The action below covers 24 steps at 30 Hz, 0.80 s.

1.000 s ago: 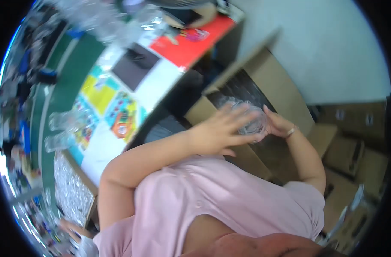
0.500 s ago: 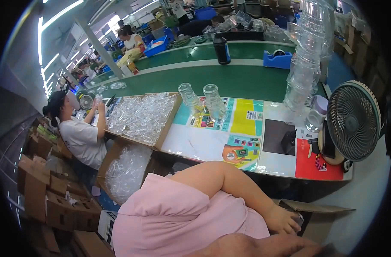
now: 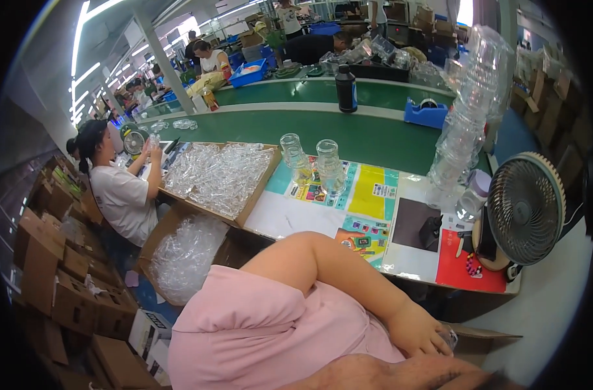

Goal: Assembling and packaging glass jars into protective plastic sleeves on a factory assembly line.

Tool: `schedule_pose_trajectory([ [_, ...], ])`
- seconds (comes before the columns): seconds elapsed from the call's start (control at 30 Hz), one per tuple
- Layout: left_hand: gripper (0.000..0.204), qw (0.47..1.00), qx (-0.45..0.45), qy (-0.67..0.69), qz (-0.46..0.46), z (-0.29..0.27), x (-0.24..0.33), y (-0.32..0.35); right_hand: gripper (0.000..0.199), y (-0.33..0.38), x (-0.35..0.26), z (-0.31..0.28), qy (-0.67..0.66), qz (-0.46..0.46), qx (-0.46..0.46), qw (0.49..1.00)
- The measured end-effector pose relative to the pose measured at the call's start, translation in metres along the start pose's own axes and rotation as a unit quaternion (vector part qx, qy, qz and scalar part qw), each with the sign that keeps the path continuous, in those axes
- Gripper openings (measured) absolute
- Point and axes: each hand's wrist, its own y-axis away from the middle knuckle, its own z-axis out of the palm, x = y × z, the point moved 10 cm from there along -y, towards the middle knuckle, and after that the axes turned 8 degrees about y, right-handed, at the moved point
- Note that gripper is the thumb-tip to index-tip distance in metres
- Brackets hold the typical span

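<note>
My left arm, in a pink sleeve, reaches across to the lower right. There my left hand is curled over a clear, shiny piece, mostly hidden by the fingers, beside an open cardboard box. Along the bottom edge lies my right forearm; its hand does not show. On the table beyond, two clear plastic jars stand upright side by side. A tall, leaning stack of clear containers rises at the right, with a lilac-lidded clear jar by its foot.
A shallow carton of clear plastic parts sits at the table's left, above a box of bagged plastic. A co-worker works there. The fan stands right, near a beaded bracelet. Behind are a green conveyor, dark bottle and tape dispenser.
The view has tilted, so the table and background sit lower in the picture. My left hand appears slightly further left, still curled over the clear piece. The jars stay standing.
</note>
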Motion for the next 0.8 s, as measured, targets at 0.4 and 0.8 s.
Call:
schedule_pose_trajectory([
  [0.4,0.036,0.966,0.098,-0.081,-0.226,-0.180,0.140,0.069,0.058,0.100,-0.029,-0.073,-0.040,-0.049,0.181,0.981],
  [0.8,0.027,0.842,0.350,-0.266,-0.313,-0.260,0.371,0.126,0.064,0.093,-0.102,0.134,0.039,-0.200,-0.157,0.966],
])
